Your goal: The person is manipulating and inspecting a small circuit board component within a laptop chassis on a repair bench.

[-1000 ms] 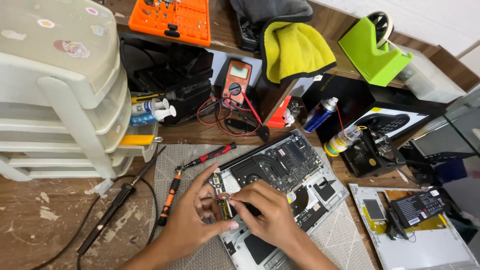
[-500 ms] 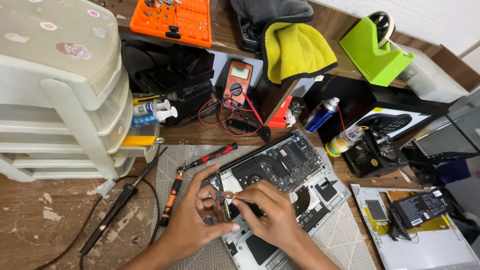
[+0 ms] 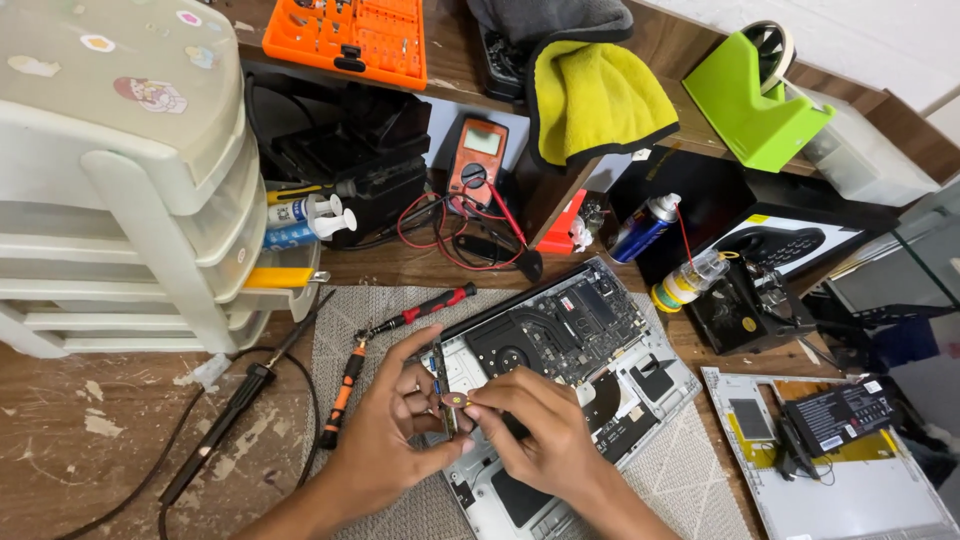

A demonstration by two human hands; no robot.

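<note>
An opened laptop (image 3: 580,350) lies bottom-up on a grey mat (image 3: 380,310), its circuit board and fan exposed. My left hand (image 3: 385,440) rests on the laptop's left edge and holds a narrow green circuit strip (image 3: 441,375) upright beside it. My right hand (image 3: 535,435) pinches a small gold-and-dark part (image 3: 457,399) between thumb and fingertip, right against the strip. Both hands meet over the laptop's lower left corner.
Two screwdrivers (image 3: 415,312) (image 3: 342,392) lie left of the laptop, a soldering iron (image 3: 235,405) further left. White plastic drawers (image 3: 120,190) stand at left. A multimeter (image 3: 475,160), spray can (image 3: 640,228), glue bottle (image 3: 685,283), yellow cloth (image 3: 595,95), green tape dispenser (image 3: 755,95) and removed laptop cover with battery (image 3: 840,440) surround.
My hands have shifted slightly up and together; the right fingertips now pinch the small part closer to the strip held by the left hand.
</note>
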